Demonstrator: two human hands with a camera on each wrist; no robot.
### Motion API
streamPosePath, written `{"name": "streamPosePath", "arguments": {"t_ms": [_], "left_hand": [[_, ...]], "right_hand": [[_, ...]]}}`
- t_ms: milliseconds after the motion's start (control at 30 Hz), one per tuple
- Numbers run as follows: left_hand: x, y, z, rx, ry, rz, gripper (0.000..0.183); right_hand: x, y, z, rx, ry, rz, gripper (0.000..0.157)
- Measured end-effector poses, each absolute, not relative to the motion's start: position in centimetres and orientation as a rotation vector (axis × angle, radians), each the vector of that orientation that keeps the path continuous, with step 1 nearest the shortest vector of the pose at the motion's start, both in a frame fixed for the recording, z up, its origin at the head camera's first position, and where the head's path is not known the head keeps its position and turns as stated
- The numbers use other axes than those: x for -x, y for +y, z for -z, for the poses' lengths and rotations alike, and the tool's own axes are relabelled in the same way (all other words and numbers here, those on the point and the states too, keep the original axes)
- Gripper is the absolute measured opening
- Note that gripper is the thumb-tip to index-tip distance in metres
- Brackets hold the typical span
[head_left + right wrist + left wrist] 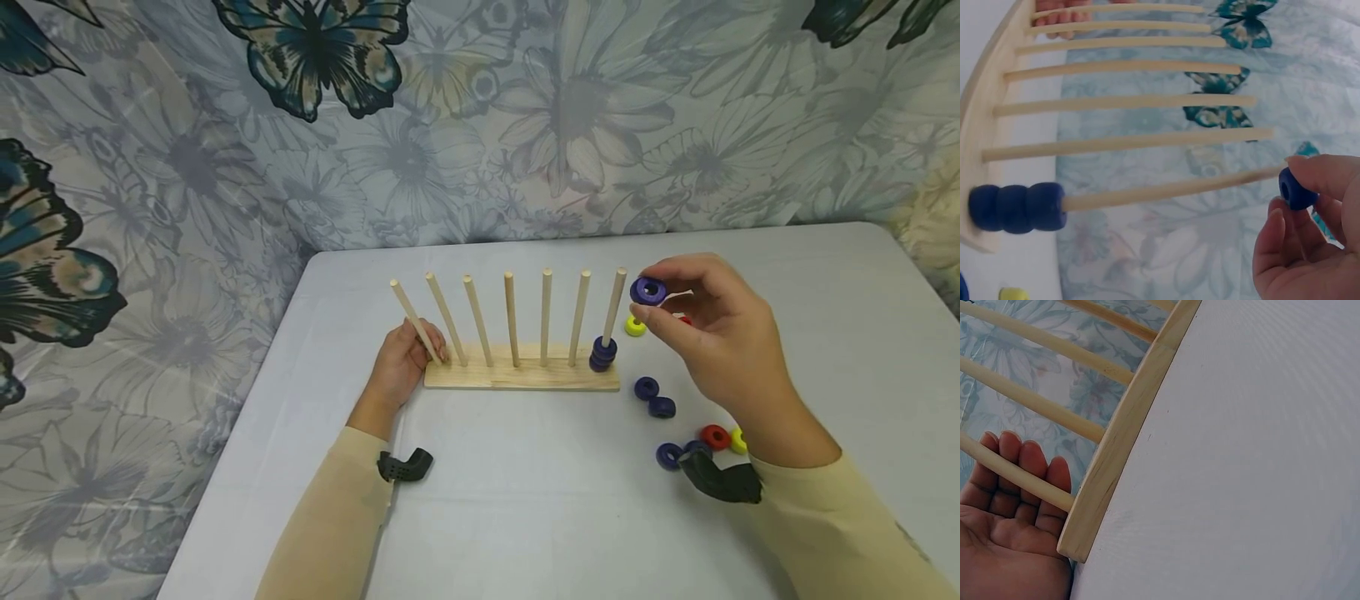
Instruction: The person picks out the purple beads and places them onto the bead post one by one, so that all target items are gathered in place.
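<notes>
A wooden base (521,381) carries a row of several upright pegs. Three dark blue beads (1013,207) are stacked at the bottom of the rightmost peg (614,308). My right hand (731,346) pinches another blue bead (1300,192) between thumb and fingertips, beside that peg's top end; its hole faces the head camera. At the base's left end is my left hand (401,360), with loosely bent fingers (1034,459) behind the leftmost peg (1019,472) and the palm facing the left wrist camera. Its thumb is hidden in that view.
Two blue beads (647,388) lie right of the base. Nearer the front are more blue beads (669,456), a red bead (715,437) and a yellow bead (738,441), partly covered by the right wrist. Another yellow bead (635,326) lies behind the right hand. Patterned cloth (480,150) hangs behind the table.
</notes>
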State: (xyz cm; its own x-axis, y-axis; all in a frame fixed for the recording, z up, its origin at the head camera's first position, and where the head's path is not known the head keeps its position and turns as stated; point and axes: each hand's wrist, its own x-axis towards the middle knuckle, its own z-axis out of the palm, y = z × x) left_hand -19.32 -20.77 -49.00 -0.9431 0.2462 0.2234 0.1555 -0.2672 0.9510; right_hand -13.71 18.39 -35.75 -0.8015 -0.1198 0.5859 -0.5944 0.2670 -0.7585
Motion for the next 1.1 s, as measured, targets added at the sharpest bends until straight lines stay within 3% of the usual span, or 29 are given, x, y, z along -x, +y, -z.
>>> {"name": "streamPosePath", "arguments": {"t_ms": [333, 1100], "left_hand": [[19.4, -20.7, 48.9, -0.514, 1.871, -2.389, 0.067], [19.4, -21.0, 49.3, -0.542, 1.861, -2.399, 0.065]], "right_hand": [[14.4, 16.7, 34.9, -0.735, -1.890, -1.756, 0.039], [15.7, 16.2, 35.9, -0.702, -2.023, -1.529, 0.029]]}}
